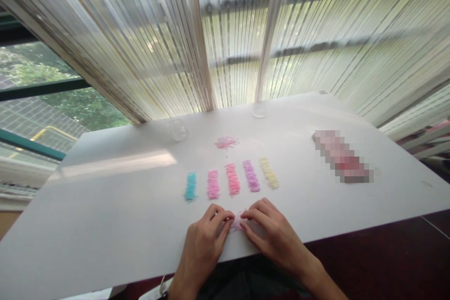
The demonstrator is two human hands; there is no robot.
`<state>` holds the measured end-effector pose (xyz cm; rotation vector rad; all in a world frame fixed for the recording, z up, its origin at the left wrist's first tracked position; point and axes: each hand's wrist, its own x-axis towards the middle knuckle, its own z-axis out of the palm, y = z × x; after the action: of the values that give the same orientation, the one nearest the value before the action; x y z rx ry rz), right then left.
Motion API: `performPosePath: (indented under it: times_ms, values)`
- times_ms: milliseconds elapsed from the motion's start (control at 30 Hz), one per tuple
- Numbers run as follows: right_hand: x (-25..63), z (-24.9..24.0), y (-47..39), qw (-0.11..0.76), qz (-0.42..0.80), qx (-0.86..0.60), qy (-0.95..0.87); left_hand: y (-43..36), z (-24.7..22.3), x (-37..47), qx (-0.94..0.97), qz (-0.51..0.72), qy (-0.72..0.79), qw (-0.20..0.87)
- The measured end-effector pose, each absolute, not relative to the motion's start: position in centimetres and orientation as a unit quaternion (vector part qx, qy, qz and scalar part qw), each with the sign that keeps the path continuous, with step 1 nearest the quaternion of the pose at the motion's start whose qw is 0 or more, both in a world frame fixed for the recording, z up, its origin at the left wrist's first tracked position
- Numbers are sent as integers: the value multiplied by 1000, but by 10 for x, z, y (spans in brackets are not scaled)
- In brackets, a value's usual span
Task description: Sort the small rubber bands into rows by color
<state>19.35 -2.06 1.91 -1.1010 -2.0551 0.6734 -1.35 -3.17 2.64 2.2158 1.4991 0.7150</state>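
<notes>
Thin pink-purple strands look light, soft & prob. bendy; best nipped at ends. L hand & R hand curl in close; can't tell if pinching any.

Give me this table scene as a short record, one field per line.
Surface: white table
Left hand: fingertips at a small pink-purple pile
Right hand: fingertips at the same pile
Row, left to right: blue strip, pink strip, coral-pink strip, purple strip, yellow strip
Beyond row: loose pink strands
</notes>
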Motion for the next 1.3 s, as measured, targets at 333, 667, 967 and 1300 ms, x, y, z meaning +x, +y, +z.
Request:
performPosePath:
  times_ms: [333, 667, 967, 1300]
  values:
    - [192, 33, -13, 330, 315, -404, -793, -31, 31, -13, 782, 289, 520, 185]
    - [190, 32, -9, 352, 336, -418, -767, -26, 36, -9, 780, 319, 508, 179]
    - [193, 36, -6, 381, 308, -439, -753, -23, 32, -14, 731, 352, 558, 173]
    - [200, 29, -8, 391, 300, -445, -747, -15, 30, -39, 649, 405, 634, 112]
